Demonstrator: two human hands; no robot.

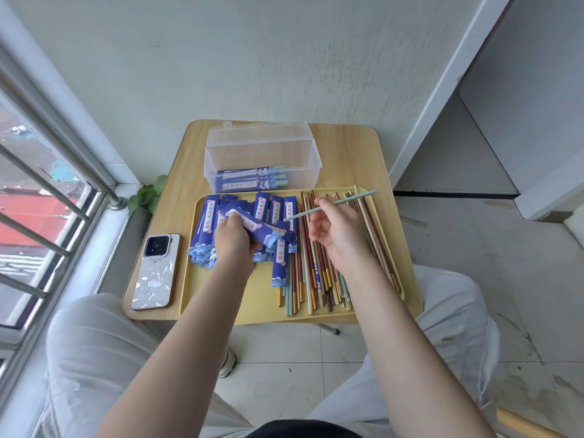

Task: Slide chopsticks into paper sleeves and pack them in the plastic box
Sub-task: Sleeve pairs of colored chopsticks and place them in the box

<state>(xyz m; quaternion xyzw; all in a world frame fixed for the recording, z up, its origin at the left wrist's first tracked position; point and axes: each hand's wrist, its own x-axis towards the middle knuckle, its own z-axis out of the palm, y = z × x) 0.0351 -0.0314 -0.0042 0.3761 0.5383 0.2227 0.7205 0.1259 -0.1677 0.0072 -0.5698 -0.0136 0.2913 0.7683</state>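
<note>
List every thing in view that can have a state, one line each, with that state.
plastic box: lid open, a few sleeved chopsticks inside.
left hand: gripping a blue paper sleeve.
right hand: pinching a light blue chopstick, not yet in the sleeve.
loose chopsticks: unsleeved, piled on the yellow tray.
empty sleeves: piled on the tray's left.
phone: face down on the table.

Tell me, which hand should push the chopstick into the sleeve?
The right hand. It already pinches the light blue chopstick, with its tip pointing toward the blue sleeve that the left hand holds just beside it.
</note>
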